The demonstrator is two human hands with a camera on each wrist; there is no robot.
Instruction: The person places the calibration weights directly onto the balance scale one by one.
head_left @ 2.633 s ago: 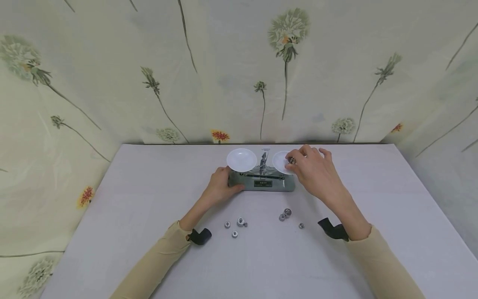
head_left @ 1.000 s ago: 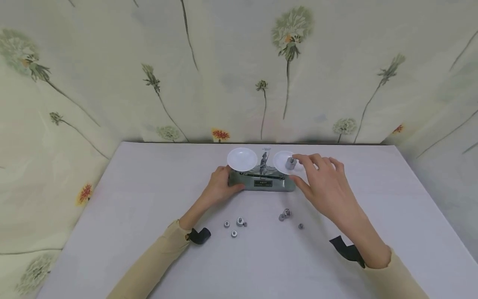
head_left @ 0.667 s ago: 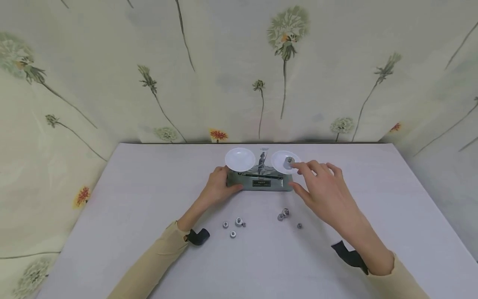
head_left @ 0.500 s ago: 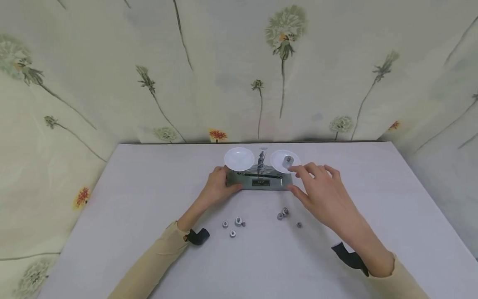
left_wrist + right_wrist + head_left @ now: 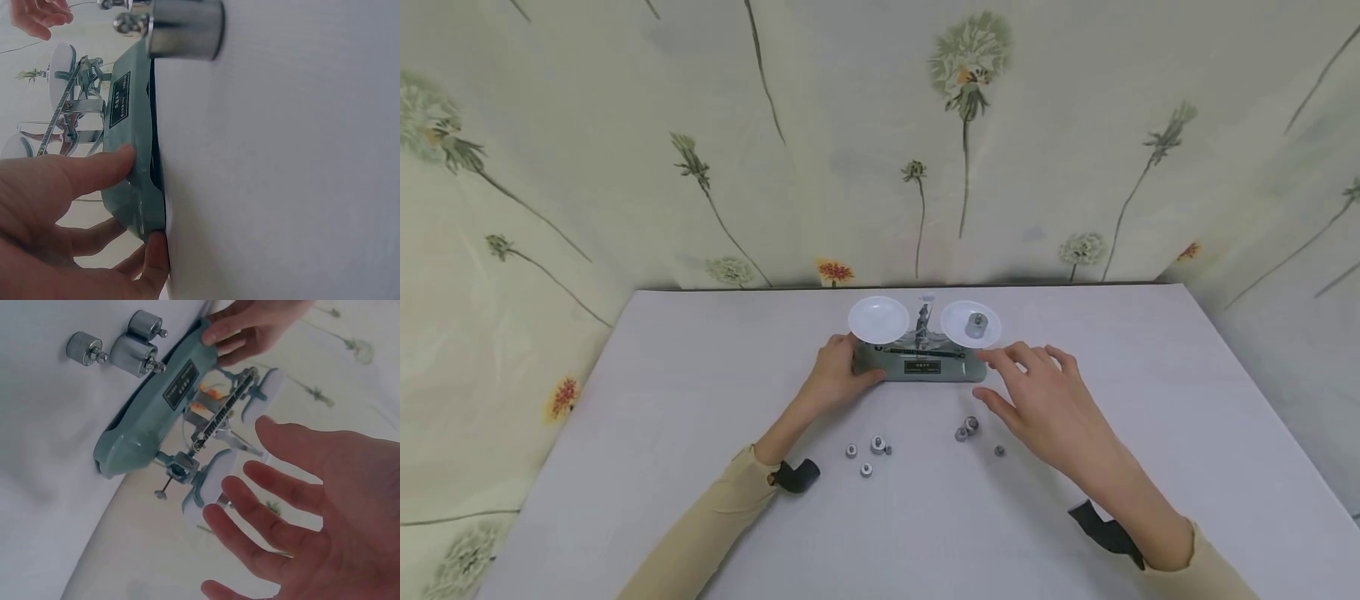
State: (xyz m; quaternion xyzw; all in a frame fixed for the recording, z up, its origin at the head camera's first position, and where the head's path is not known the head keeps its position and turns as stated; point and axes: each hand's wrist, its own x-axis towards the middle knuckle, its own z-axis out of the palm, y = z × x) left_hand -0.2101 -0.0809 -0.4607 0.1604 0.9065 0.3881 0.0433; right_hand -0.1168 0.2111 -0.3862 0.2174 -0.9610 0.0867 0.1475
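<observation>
Since the earlier frames, the right hand [image 5: 1048, 408] has drawn back toward the person, off the knobbed, cylindrical metal weight [image 5: 977, 326] that it was pinching. It hovers holding nothing, thumb well apart from the loosely bent fingers, palm turned to the balance. Just beyond its fingertips, the weight stands upright on the round white right pan [image 5: 953, 315], apart from the hand.

On the other side, the left hand [image 5: 838, 375] grips the near end of the double-pan balance [image 5: 891, 367], its thumb pressed on the smooth, glossy grey-green base and its fingers wrapped round the end. Directly beyond the left hand sits the shallow white left pan [image 5: 878, 319]. Between the two hands, the base carries a dark rectangular nameplate [image 5: 922, 367] and, above it, a slender graduated beam [image 5: 228, 409].

Closer to the person than the right hand's thumb, two shiny weights [image 5: 972, 425] stand close together, with a small weight [image 5: 1000, 451] a little apart. Nearer the person than the left hand, four more silvery weights [image 5: 878, 444] form a loose cluster on the matt, pale table [image 5: 700, 367]. Behind both hands hangs a faintly creased backdrop [image 5: 850, 192] printed with dandelions.
</observation>
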